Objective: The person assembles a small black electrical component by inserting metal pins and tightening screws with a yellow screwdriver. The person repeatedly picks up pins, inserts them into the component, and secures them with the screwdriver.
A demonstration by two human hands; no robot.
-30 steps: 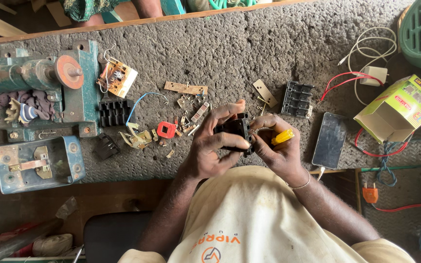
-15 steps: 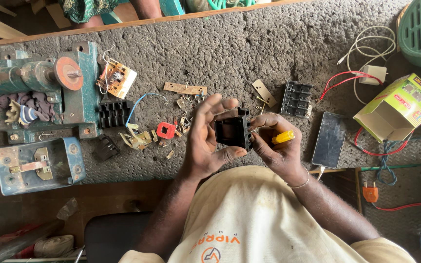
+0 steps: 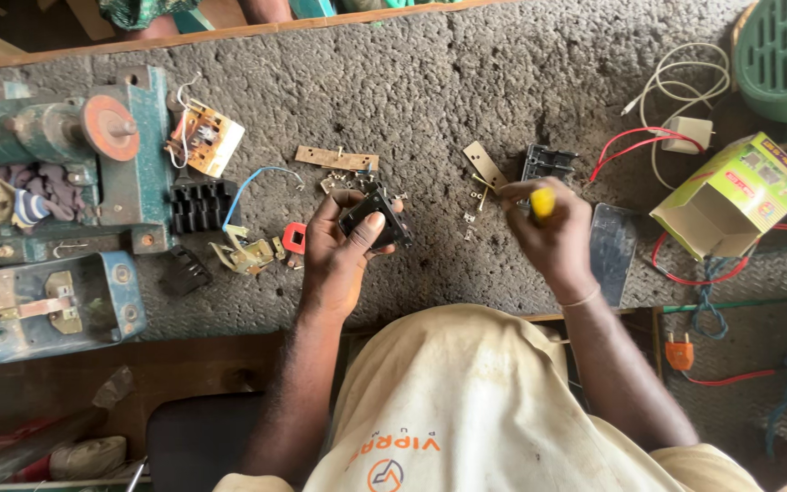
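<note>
My left hand (image 3: pixel 343 251) grips a small black electrical part (image 3: pixel 375 217) between thumb and fingers, held just above the grey matted bench (image 3: pixel 430 91). My right hand (image 3: pixel 548 228) is closed around a yellow-handled screwdriver (image 3: pixel 542 202) and sits apart to the right, its tip toward small loose screws and a tan strip (image 3: pixel 485 166). A black ribbed block (image 3: pixel 548 164) lies just beyond the right hand. The screwdriver's shaft is mostly hidden by my fingers.
A teal metal machine with an orange disc (image 3: pixel 107 128) stands at left, with a circuit board (image 3: pixel 207 137), a black heat sink (image 3: pixel 200 205) and a red piece (image 3: pixel 294 239) nearby. A dark phone (image 3: pixel 612 251), green-yellow open box (image 3: pixel 730 196), red wires (image 3: pixel 635 141) and white charger (image 3: pixel 689 132) lie right.
My hands have come apart: the right hand with the screwdriver moved right toward the loose screws, while the left hand keeps the black part and has shifted slightly left.
</note>
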